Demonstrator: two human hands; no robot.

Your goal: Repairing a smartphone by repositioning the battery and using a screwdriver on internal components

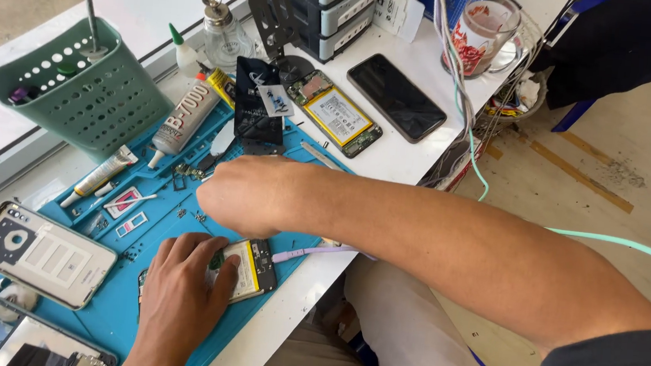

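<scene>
The left hand (182, 292) lies flat, fingers spread, pressing an opened phone (243, 270) onto the blue repair mat (115, 298). The right hand (246, 196) hovers curled just above that phone; whether it grips anything cannot be told. A lilac tool (311, 252) lies right of the phone, a white back cover (40, 254) left of it.
</scene>
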